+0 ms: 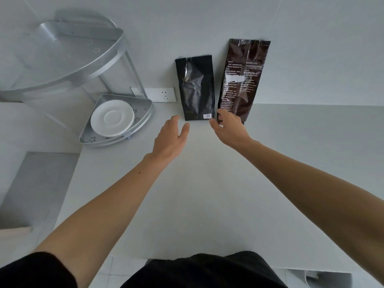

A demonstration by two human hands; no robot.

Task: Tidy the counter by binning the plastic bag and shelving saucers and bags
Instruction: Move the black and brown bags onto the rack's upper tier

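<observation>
While the black bag point(196, 88) and the brown bag point(242, 80) were stood against the wall on the counter point(207, 183), the left hand point(170, 138) was held open and empty just short of the black one. The right hand point(230, 126) was spread at the brown bag's foot; contact could not be judged. Both bags were judged light, crinkly and slippery, best gripped across the midsection.

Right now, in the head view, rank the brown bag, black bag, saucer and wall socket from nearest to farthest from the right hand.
1. Brown bag, touching the right hand.
2. Black bag, just left.
3. Wall socket, farther left.
4. Saucer, far left, on the rack's lower shelf.
</observation>
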